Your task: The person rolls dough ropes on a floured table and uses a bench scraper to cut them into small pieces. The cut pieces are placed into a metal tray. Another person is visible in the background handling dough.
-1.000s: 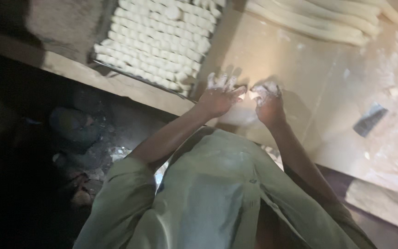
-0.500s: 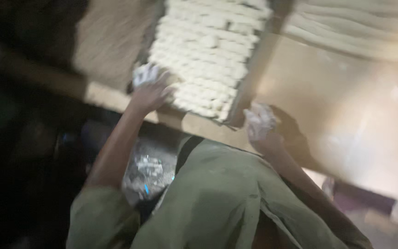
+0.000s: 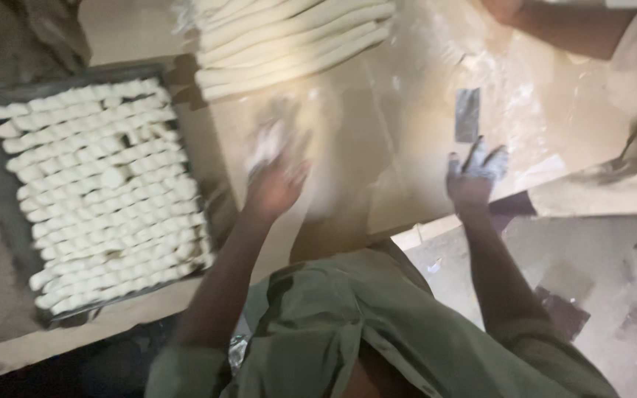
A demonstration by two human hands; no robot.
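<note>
Hovering over the pale, flour-dusted wooden worktable (image 3: 377,147), my left hand (image 3: 278,173) is blurred and caked white; I cannot tell how its fingers are set or whether they grip anything. My right hand (image 3: 473,175), floury too, rests flat near the table edge with fingers spread apart, holding nothing. Just beyond it lies a small dark rectangular metal scraper (image 3: 468,114). Long smooth ropes of pale dough (image 3: 296,44) are stacked at the far side. Left sits a dark metal tray (image 3: 9,243) packed with rows of short dough pieces (image 3: 105,191). Another person's arm (image 3: 562,26) reaches in top right.
</note>
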